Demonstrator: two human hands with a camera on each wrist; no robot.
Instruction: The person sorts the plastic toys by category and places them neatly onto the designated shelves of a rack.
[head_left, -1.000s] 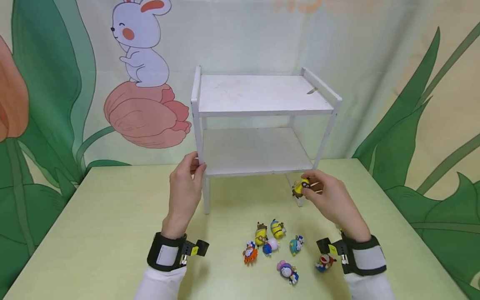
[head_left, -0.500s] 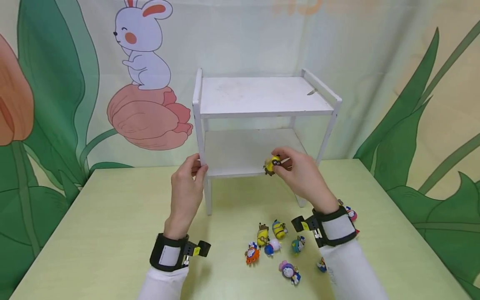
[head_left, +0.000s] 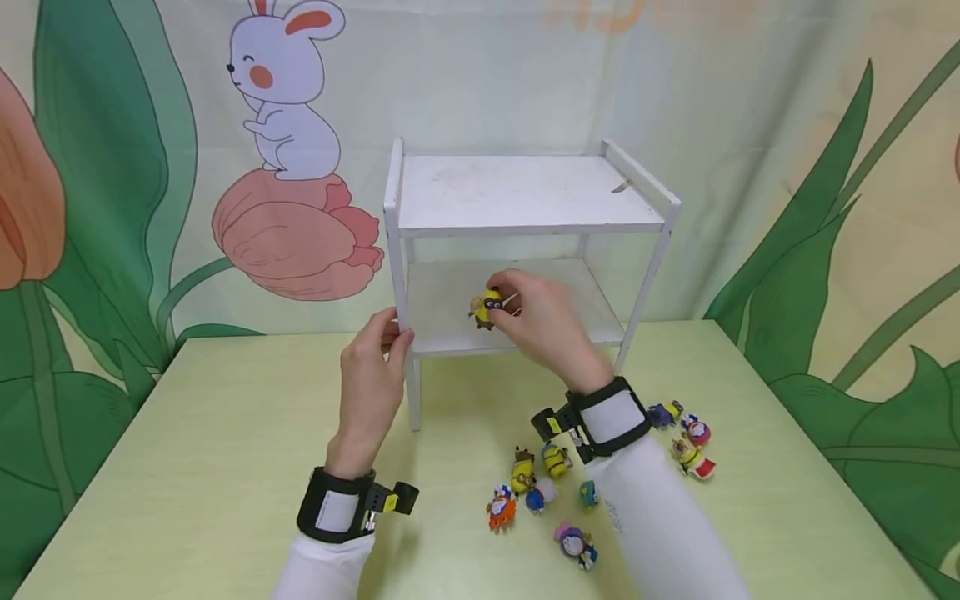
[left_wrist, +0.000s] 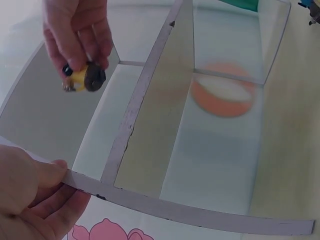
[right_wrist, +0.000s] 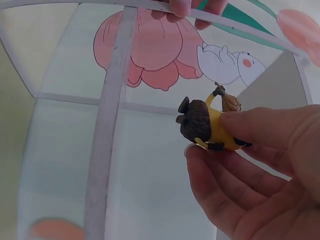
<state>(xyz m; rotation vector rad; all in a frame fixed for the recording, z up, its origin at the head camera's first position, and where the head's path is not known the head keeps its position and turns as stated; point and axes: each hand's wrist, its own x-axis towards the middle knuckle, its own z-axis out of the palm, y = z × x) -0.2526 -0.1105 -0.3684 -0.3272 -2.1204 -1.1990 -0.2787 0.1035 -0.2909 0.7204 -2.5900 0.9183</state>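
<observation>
My right hand (head_left: 543,321) pinches a yellow minion figurine (head_left: 485,309) between thumb and fingers, in front of and over the lower board of the white two-tier shelf (head_left: 525,228). In the right wrist view the figurine (right_wrist: 215,125) shows a yellow body, a dark brown shaggy lower part and a small tan piece in its raised arm. My left hand (head_left: 371,379) grips the shelf's front left leg, thumb on one side and fingers on the other, as the left wrist view also shows with the hand (left_wrist: 40,195) on the white bar.
Several small figurines lie on the pale table (head_left: 247,467), among them an orange one (head_left: 501,508), a yellow minion (head_left: 522,471) and a purple one (head_left: 574,543). More lie to the right, such as a red-and-yellow figurine (head_left: 693,460). A printed curtain (head_left: 487,75) hangs behind.
My right hand has carried the minion figurine left and upward from beside the shelf's right leg to the lower board. The left hand keeps its grip on the leg.
</observation>
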